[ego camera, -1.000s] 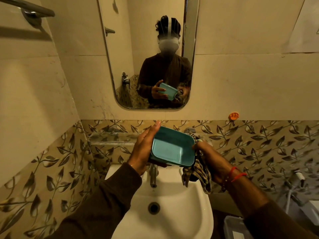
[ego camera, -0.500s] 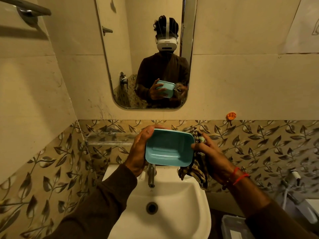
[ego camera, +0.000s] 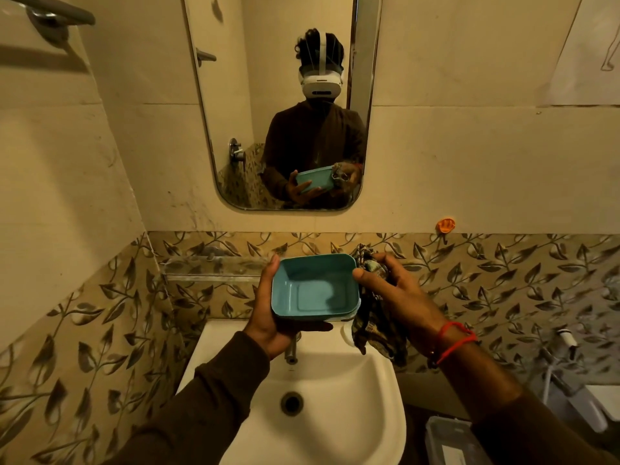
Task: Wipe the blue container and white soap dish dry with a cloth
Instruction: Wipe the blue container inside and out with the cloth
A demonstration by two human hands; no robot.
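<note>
Evidently midway: left hand cradles the container; right hand, at 3 o'clock, grips the cloth; no soap dish visible.

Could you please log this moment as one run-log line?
left hand: holds blue container | right hand: presses cloth on its side | over sink

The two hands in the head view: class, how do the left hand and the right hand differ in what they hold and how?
1. The left hand cups the blue container from below and its side; the right hand grips a patterned cloth.
2. The left fingers lie fairly straight; the right fingers curl round the cloth.
3. Only the right wrist wears a red thread.
Both are above the sink, touching the container.
</note>
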